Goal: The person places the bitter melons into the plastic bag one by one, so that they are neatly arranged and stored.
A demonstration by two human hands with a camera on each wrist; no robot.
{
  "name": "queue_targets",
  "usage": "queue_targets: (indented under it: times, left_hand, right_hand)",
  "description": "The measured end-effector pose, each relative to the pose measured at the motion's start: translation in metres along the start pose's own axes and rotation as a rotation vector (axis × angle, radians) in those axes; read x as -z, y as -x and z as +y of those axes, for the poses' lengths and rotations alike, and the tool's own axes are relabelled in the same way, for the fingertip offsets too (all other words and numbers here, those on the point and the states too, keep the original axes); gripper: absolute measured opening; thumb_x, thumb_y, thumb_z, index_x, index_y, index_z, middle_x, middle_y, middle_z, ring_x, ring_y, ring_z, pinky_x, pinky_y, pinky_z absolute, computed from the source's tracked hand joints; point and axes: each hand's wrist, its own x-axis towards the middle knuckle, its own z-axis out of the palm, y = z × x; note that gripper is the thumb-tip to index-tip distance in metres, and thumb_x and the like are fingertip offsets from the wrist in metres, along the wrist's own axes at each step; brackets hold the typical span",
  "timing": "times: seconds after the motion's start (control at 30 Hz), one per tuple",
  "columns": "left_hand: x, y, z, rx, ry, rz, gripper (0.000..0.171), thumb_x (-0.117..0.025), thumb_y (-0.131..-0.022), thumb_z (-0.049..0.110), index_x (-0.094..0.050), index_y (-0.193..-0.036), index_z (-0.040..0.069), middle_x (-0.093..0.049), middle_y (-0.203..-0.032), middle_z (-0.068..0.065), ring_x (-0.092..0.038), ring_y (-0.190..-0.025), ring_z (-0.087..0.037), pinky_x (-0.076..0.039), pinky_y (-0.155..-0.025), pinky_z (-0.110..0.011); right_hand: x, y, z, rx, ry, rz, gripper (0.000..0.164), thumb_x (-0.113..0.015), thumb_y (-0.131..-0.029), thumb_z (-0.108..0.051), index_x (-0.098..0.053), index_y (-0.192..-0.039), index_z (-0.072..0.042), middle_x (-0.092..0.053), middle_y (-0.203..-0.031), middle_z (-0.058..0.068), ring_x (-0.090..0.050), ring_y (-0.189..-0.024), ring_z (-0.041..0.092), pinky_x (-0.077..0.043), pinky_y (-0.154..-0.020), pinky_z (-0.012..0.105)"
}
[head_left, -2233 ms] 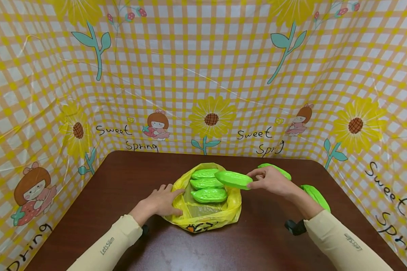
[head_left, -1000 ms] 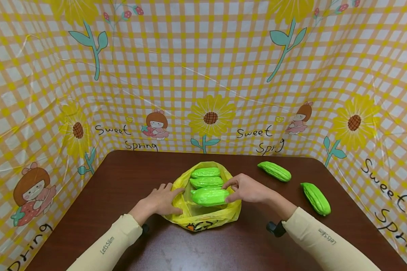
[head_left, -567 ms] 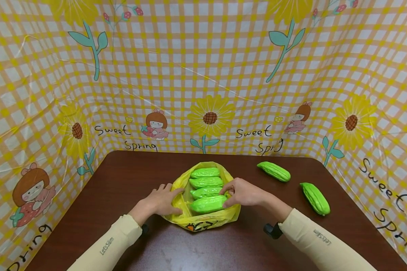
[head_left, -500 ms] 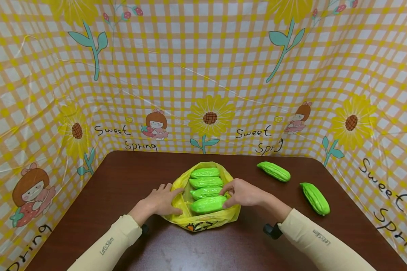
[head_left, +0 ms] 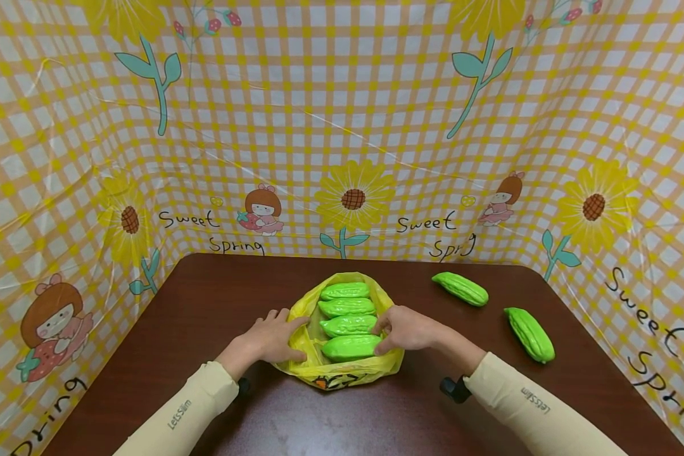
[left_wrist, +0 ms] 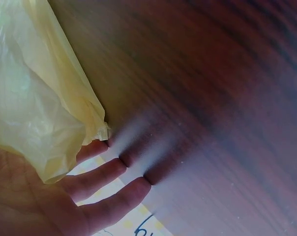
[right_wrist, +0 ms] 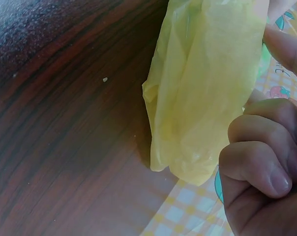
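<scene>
In the head view a yellow plastic bag (head_left: 360,373) lies with its mouth wide, several bright green bitter melons in a column inside it. My right hand (head_left: 413,327) reaches over its right rim, thumb and forefinger pinching the right end of the nearest bitter melon (head_left: 350,348). The forefinger is close by the melon (head_left: 348,326) just behind. My left hand (head_left: 270,335) rests at the left rim, thumb and forefinger spread over the plastic. In the left wrist view, straight fingers (left_wrist: 116,204) touch the table outside the bag. The right wrist view shows curled outer fingers (right_wrist: 256,162) beside the bag.
Two more bitter melons lie on the dark wooden table to the right, one farther back (head_left: 462,289) and one nearer (head_left: 529,334). Checked cloth with sunflowers (head_left: 353,126) hangs around the table's back and sides.
My right hand has carried a bitter melon leftward and toward me, lowering it into the bag in front of the other three. Lately it has shifted slightly nearer. My left hand has stayed put.
</scene>
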Motion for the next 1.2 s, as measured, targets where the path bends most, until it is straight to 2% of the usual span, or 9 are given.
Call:
queue_targets:
  times: [0.3, 0.43, 0.57, 0.67, 0.77, 0.9, 1.03, 1.2]
  left_hand:
    - [0.0, 0.0, -0.001, -0.004, -0.002, 0.008, 0.077, -0.073, -0.086, 0.054, -0.045, -0.152, 0.026, -0.044, -0.146, -0.018, -0.041, -0.135, -0.041, -0.036, -0.105, -0.063]
    - [0.0, 0.0, 0.0, -0.004, 0.0, 0.01, 0.077, -0.073, -0.086, 0.053, -0.045, -0.152, 0.026, -0.044, -0.146, -0.018, -0.041, -0.135, -0.041, -0.036, -0.105, -0.063]
    - [0.001, 0.0, 0.0, -0.002, 0.006, 0.007, 0.076, -0.073, -0.086, 0.053, -0.045, -0.152, 0.026, -0.043, -0.147, -0.018, -0.041, -0.135, -0.041, -0.035, -0.105, -0.063]
    - [0.001, 0.001, 0.0, 0.001, 0.008, 0.005, 0.077, -0.073, -0.086, 0.053, -0.045, -0.152, 0.025, -0.043, -0.147, -0.019, -0.04, -0.136, -0.042, -0.035, -0.105, -0.063]
    - [0.001, 0.001, 0.0, 0.003, 0.005, 0.002, 0.077, -0.073, -0.086, 0.053, -0.045, -0.152, 0.025, -0.042, -0.148, -0.019, -0.04, -0.136, -0.042, -0.035, -0.105, -0.063]
    - [0.001, 0.001, 0.0, 0.004, -0.001, 0.002, 0.077, -0.073, -0.086, 0.052, -0.045, -0.152, 0.025, -0.042, -0.147, -0.019, -0.04, -0.135, -0.042, -0.035, -0.105, -0.063]
    - [0.001, 0.001, 0.0, 0.002, -0.002, 0.002, 0.076, -0.073, -0.087, 0.053, -0.045, -0.152, 0.025, -0.043, -0.147, -0.019, -0.041, -0.135, -0.042, -0.035, -0.105, -0.063]
    - [0.002, 0.001, 0.0, -0.001, 0.008, 0.0, 0.076, -0.073, -0.087, 0.052, -0.045, -0.152, 0.025, -0.042, -0.147, -0.019, -0.04, -0.135, -0.042, -0.035, -0.105, -0.063]
  right_hand:
    - [-0.003, 0.0, -0.004, -0.063, 0.048, 0.047, 0.033, -0.082, -0.082, -0.019, -0.076, -0.11, -0.003, -0.041, -0.054, -0.005, -0.018, -0.052, 0.011, -0.026, -0.052, 0.028]
    - [-0.003, 0.0, -0.005, -0.085, 0.054, 0.07, 0.033, -0.083, -0.081, -0.018, -0.077, -0.109, -0.002, -0.054, -0.064, 0.0, -0.021, -0.051, 0.01, -0.029, -0.052, 0.027]
    - [-0.003, 0.0, -0.006, -0.095, 0.053, 0.075, 0.033, -0.083, -0.08, -0.018, -0.077, -0.109, -0.002, -0.059, -0.069, 0.002, -0.023, -0.051, 0.01, -0.03, -0.052, 0.027]
    - [-0.002, 0.0, -0.007, -0.098, 0.048, 0.078, 0.033, -0.083, -0.08, -0.018, -0.077, -0.108, -0.003, -0.054, -0.063, -0.002, -0.024, -0.052, 0.01, -0.03, -0.052, 0.027]
    - [-0.001, 0.001, -0.008, -0.102, 0.032, 0.083, 0.031, -0.083, -0.08, -0.017, -0.077, -0.107, -0.004, -0.04, -0.056, -0.006, -0.023, -0.051, 0.01, -0.029, -0.052, 0.027]
    - [0.0, 0.003, -0.009, -0.089, 0.021, 0.1, 0.027, -0.082, -0.081, -0.017, -0.078, -0.105, -0.005, -0.028, -0.054, -0.007, -0.02, -0.051, 0.01, -0.027, -0.052, 0.027]
    - [0.001, 0.007, -0.008, -0.062, 0.008, 0.126, 0.025, -0.082, -0.082, -0.018, -0.078, -0.104, -0.006, -0.028, -0.054, -0.006, -0.019, -0.051, 0.01, -0.025, -0.051, 0.027]
    - [0.004, 0.015, -0.007, -0.052, -0.034, 0.173, 0.028, -0.078, -0.086, -0.018, -0.077, -0.11, -0.005, -0.034, -0.054, -0.005, -0.024, -0.051, 0.012, -0.026, -0.051, 0.028]
